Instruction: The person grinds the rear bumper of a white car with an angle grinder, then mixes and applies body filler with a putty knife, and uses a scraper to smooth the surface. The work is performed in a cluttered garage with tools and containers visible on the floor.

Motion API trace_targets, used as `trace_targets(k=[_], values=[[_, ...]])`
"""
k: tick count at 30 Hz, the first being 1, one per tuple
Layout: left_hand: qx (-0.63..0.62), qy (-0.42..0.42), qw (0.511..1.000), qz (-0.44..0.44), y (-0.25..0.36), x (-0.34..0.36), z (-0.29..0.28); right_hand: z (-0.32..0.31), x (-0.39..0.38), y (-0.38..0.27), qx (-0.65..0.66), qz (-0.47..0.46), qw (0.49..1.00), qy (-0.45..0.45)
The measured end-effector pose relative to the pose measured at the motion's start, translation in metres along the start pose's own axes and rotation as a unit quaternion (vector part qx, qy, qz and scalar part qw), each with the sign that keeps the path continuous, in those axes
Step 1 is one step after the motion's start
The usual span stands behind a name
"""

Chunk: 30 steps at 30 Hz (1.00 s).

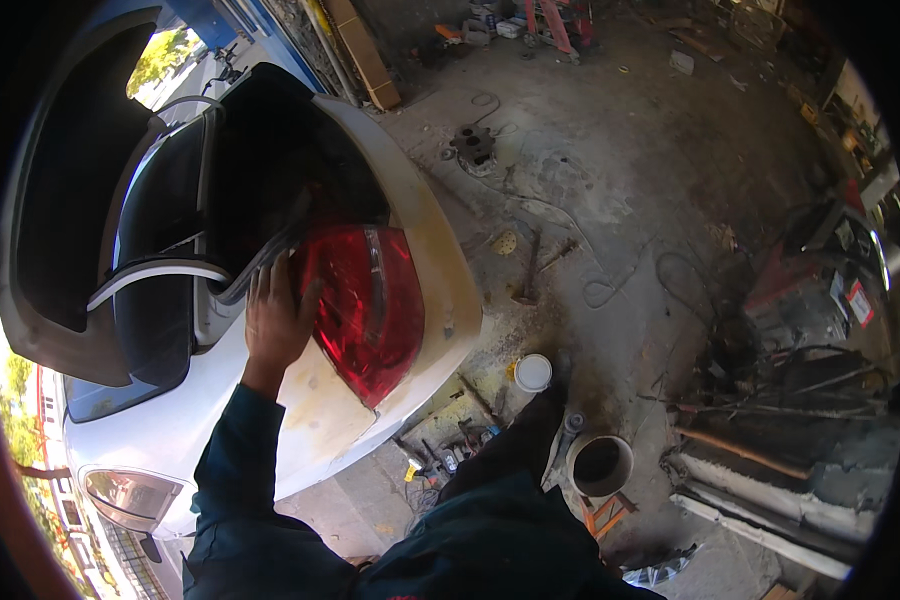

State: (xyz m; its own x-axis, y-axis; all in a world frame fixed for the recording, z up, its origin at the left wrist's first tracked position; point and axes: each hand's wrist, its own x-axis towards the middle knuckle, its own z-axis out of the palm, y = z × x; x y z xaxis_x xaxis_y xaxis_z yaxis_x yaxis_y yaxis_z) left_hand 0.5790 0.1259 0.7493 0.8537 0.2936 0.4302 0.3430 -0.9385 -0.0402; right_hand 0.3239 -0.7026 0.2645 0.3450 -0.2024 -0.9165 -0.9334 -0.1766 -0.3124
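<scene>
My left hand [278,318] lies with its back toward me and its fingers stretched out on a car's rear corner. Its fingertips reach the dark rubber seal [262,262] along the trunk opening, and the thumb rests at the edge of a red tail light [375,300]. Around the light, the white car body [185,425] shows tan, patchy areas. The trunk lid [70,190] stands raised at the left, and the trunk interior [280,150] is dark. A dark green sleeve covers my left arm. My right hand does not show.
By my legs stand a white-lidded can [533,373] and an open cylindrical container [600,466]. Hand tools [445,455] lie on the floor under the car's corner. Farther off are a hammer-like tool [532,270], loose cable [600,292], and piled metal parts [790,390] at right.
</scene>
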Motion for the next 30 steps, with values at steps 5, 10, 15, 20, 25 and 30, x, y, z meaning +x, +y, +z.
trace_targets(k=[5,10,15,20,25,30], values=[[0.038,-0.037,0.989,-0.139,0.012,-0.022,0.011,-0.055,0.144,-0.198,0.098,0.047,0.991,-0.081],[0.003,-0.013,0.991,-0.134,0.020,0.007,0.003,0.066,0.101,-0.583,0.095,-0.246,0.961,-0.078],[-0.035,-0.028,0.986,-0.162,0.016,0.027,0.003,0.147,0.014,-0.797,0.025,-0.307,0.939,-0.152],[-0.059,-0.007,0.978,-0.202,0.016,0.022,0.016,0.151,0.079,-0.844,-0.171,-0.252,0.937,-0.173],[-0.034,-0.079,0.951,-0.296,0.017,0.000,-0.002,0.158,0.106,-0.882,-0.379,-0.110,0.901,-0.181],[-0.080,-0.078,0.851,-0.514,-0.027,-0.034,-0.002,0.140,0.207,-0.974,-0.772,-0.376,0.429,-0.280]])
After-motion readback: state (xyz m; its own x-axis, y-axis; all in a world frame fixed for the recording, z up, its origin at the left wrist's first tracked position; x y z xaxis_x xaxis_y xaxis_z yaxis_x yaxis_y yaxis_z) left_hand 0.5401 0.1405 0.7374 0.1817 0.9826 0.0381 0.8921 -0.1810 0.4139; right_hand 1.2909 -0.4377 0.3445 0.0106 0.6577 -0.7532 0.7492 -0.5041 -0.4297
